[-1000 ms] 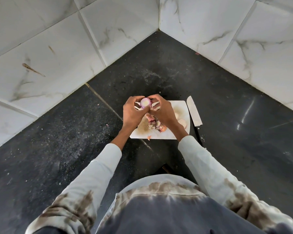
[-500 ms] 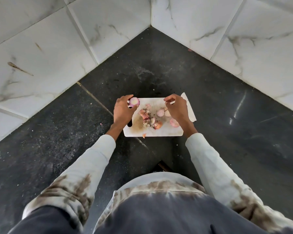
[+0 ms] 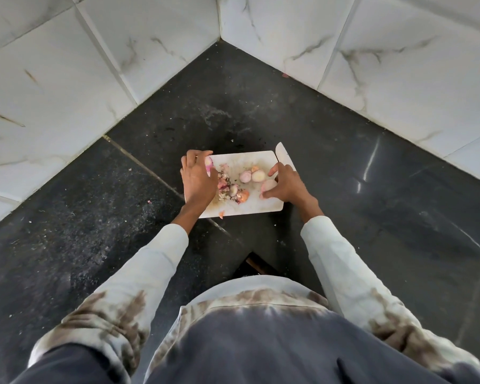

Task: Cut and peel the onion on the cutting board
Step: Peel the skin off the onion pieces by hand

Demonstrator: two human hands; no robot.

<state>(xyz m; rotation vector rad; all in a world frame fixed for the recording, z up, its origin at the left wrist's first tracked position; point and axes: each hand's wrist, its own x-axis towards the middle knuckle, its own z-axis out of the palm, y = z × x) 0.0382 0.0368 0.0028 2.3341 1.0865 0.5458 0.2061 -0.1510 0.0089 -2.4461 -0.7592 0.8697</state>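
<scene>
The left hand (image 3: pixel 197 178) pinches a small, light, slippery onion (image 3: pixel 208 165); the right hand (image 3: pixel 284 184) touches another piece (image 3: pixel 268 185) at 3 o'clock, grip open.

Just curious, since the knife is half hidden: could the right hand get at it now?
Probably yes: the knife lies just beyond the right hand, beside the cutting board, nothing between.

The tabletop (image 3: pixel 330 139) was dark, speckled black stone, dusty in patches, with a thin seam (image 3: pixel 139 164) running diagonally across it. It ran back into a corner where two walls met. The left wall (image 3: pixel 67 65) and the right wall (image 3: pixel 385 51) were large white tiles veined in grey. Pale streaks of light (image 3: pixel 370 162) gleamed on the stone at right.
</scene>
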